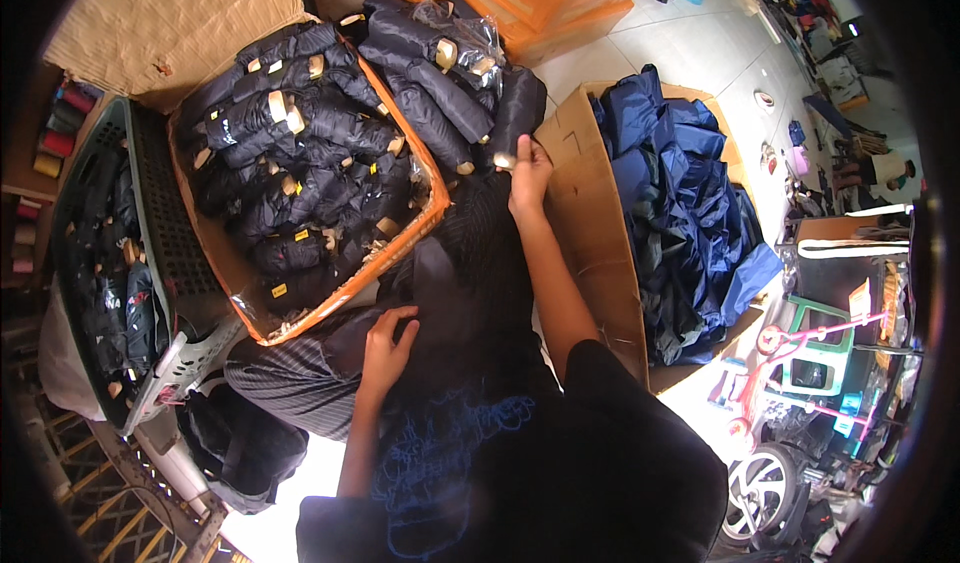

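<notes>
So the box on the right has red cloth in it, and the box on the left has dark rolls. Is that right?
Not quite: the cloth in the box on the right is blue, not red, as the head view shows. The box on the left does have dark rolls.

Dark cloth rolls [262, 128] with a soft sheen fill a matt cardboard box [222, 275] edged with glossy orange tape [437, 203]. Far, shiny clear plastic film [478, 35]; right, crinkled, faintly lustrous blue cloth [675, 193]; left, a perforated plastic basket [185, 238]; smooth floor tiles [675, 48].
</notes>
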Tool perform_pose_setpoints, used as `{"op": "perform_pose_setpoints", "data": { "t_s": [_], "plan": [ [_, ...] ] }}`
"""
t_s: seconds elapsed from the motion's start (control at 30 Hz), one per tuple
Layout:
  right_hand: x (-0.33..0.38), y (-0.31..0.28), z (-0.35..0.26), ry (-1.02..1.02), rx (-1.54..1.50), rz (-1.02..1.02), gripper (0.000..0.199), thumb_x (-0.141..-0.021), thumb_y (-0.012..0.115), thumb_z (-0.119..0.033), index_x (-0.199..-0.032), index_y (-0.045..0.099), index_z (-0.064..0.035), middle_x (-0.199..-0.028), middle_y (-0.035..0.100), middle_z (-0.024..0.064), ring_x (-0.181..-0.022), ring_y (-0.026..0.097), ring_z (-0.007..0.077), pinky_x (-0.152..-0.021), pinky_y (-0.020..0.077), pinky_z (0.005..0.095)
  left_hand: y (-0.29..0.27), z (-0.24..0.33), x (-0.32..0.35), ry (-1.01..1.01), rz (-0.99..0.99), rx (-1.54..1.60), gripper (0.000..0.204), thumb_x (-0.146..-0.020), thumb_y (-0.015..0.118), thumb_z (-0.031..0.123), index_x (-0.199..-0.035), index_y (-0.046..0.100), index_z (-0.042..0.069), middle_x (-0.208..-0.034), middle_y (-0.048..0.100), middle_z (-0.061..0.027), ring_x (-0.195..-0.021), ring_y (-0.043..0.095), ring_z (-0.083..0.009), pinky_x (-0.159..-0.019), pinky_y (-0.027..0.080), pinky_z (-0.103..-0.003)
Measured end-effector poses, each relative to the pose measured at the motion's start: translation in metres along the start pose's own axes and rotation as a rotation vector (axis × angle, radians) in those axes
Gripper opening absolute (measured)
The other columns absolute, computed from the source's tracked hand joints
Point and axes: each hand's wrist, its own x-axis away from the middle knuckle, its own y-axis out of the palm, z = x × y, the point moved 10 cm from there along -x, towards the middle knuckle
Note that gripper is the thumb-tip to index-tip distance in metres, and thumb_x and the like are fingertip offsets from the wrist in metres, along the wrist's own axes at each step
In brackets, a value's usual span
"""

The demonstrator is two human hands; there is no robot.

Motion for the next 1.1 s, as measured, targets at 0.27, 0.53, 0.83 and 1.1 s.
{"op": "perform_pose_setpoints", "data": {
  "t_s": [0.27,0.53,0.83,1.1],
  "plan": [
    [-0.051,0.039,0.021,0.356,-0.315,0.137,0.016,-0.095,0.054,-0.019,-0.092,0.056,-0.0038,-0.073,0.053,0.0056,-0.052,0.047,0.0148,-0.044,0.0372,0.0279,0.001,-0.003,0.001,0.023,0.017,0.025,0.02,-0.086,0.064,0.006,-0.105,0.063,0.002,-0.104,0.067,-0.0147,-0.101,0.063,-0.0317,-0.088,0.048,-0.037],
    [-0.026,0.036,0.004,0.232,-0.14,0.042,0.008,-0.09,0.051,-0.006,-0.096,0.057,-0.0071,-0.072,0.046,0.0001,-0.049,0.038,0.0078,-0.039,0.0288,0.0236,0.0,-0.002,0.005,0.041,0.03,-0.15,0.028,-0.081,0.07,0.012,-0.107,0.064,0.005,-0.118,0.061,-0.0141,-0.115,0.054,-0.0336,-0.101,0.039,-0.044],
    [0.157,0.052,-0.003,-0.219,0.726,-0.858,0.021,-0.086,0.069,-0.02,-0.095,0.065,-0.0015,-0.082,0.066,0.0099,-0.078,0.062,0.0173,-0.072,0.0481,0.0286,-0.012,0.001,-0.004,0.1,0.038,-0.4,0.032,-0.077,0.073,0.013,-0.107,0.066,0.005,-0.111,0.062,-0.0127,-0.114,0.052,-0.0301,-0.101,0.036,-0.046],
    [0.205,0.052,0.008,0.216,0.512,-1.159,0.024,-0.087,0.066,-0.017,-0.107,0.065,-0.003,-0.098,0.063,0.0057,-0.083,0.062,0.0153,-0.075,0.0489,0.0286,-0.043,0.001,-0.01,-0.058,0.209,0.227,0.021,-0.084,0.07,0.008,-0.104,0.066,0.003,-0.091,0.065,-0.0069,-0.082,0.063,-0.0202,-0.077,0.048,-0.03]
  ]
}}
